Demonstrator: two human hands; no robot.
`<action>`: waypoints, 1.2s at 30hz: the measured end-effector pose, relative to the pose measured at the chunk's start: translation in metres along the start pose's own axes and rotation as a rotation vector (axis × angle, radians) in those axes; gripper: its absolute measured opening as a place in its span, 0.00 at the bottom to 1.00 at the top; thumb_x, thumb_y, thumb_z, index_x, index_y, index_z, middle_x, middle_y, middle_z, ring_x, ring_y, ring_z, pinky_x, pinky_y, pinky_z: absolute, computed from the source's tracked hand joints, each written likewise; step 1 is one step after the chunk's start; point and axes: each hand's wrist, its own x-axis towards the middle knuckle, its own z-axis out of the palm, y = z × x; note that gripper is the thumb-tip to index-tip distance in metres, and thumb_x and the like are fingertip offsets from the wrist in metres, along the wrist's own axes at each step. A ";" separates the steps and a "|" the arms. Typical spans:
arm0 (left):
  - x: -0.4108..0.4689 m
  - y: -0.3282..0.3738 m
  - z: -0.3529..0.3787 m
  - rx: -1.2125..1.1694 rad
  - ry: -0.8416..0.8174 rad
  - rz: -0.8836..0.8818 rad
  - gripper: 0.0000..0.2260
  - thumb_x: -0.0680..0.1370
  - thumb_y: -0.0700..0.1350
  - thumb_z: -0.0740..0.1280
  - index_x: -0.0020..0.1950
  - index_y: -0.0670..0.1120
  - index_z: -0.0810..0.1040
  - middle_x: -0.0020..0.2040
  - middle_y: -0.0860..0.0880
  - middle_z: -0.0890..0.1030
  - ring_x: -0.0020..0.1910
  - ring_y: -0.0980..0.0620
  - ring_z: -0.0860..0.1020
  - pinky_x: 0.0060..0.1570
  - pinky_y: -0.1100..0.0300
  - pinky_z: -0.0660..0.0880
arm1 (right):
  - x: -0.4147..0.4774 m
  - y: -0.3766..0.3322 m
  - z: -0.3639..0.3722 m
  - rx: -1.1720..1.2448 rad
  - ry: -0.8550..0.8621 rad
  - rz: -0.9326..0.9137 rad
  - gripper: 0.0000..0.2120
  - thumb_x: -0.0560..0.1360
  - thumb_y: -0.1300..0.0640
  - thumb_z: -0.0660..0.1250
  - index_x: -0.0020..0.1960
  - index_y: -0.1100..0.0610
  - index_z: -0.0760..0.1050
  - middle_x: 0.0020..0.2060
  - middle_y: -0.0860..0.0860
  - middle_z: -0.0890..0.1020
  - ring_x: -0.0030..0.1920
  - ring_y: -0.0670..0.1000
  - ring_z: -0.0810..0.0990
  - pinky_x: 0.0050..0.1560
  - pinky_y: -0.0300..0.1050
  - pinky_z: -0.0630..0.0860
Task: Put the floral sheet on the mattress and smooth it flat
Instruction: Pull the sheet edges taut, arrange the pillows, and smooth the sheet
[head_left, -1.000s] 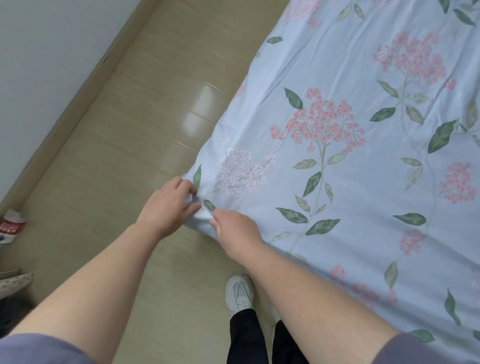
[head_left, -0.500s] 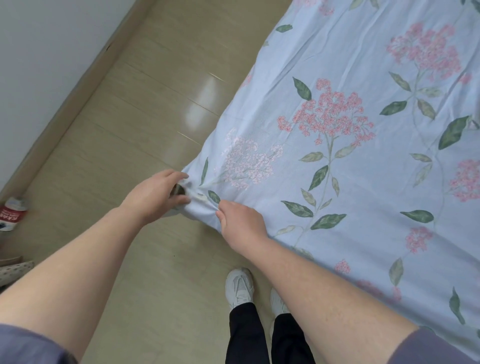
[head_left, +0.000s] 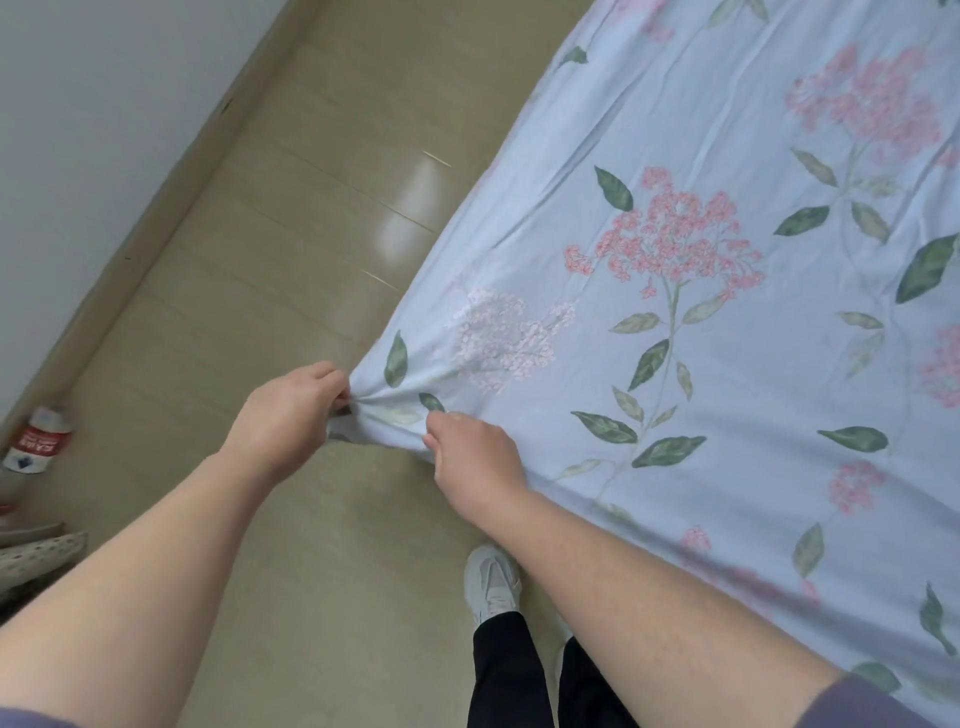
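Pinching near corner of pale-blue, pink-flowered cotton sheet (head_left: 727, 426) in left hand (head_left: 291, 415) and right hand (head_left: 475, 460), close together, with cloth spread wide over presumably hidden mattress, leaving corner tucking and faint creases undone.

A: Items along the skirting board (head_left: 171, 208)?
B: One white bottle (head_left: 36, 441), red label, at its foot. One perforated beige slipper (head_left: 36, 558), near the bottle.
A: Surfaces?
B: Glossy beige floor (head_left: 311, 234) beside the board; pale wall (head_left: 78, 130) above it.

Home bedroom: floral sheet (head_left: 701, 291) over bed, tiled floor (head_left: 291, 218), slippers (head_left: 36, 556) by wall (head_left: 93, 104).
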 end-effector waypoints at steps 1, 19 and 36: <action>0.002 -0.001 0.001 0.036 -0.002 0.009 0.05 0.69 0.32 0.68 0.39 0.41 0.76 0.38 0.44 0.75 0.34 0.41 0.75 0.28 0.56 0.65 | 0.003 0.001 0.002 -0.021 -0.003 0.005 0.08 0.81 0.57 0.54 0.51 0.57 0.71 0.50 0.56 0.78 0.49 0.61 0.77 0.39 0.48 0.61; 0.037 0.200 -0.075 -0.002 -0.095 0.000 0.20 0.78 0.43 0.60 0.70 0.46 0.66 0.68 0.47 0.68 0.62 0.43 0.71 0.51 0.50 0.70 | -0.119 0.119 -0.117 0.039 0.111 0.259 0.11 0.79 0.57 0.55 0.59 0.54 0.71 0.58 0.53 0.75 0.59 0.57 0.74 0.52 0.49 0.69; -0.157 0.669 -0.165 -0.405 0.106 0.316 0.08 0.78 0.45 0.63 0.57 0.49 0.76 0.54 0.53 0.79 0.49 0.55 0.78 0.46 0.58 0.73 | -0.553 0.318 -0.330 0.227 0.522 0.325 0.08 0.77 0.57 0.58 0.53 0.52 0.73 0.46 0.45 0.74 0.47 0.50 0.75 0.47 0.47 0.74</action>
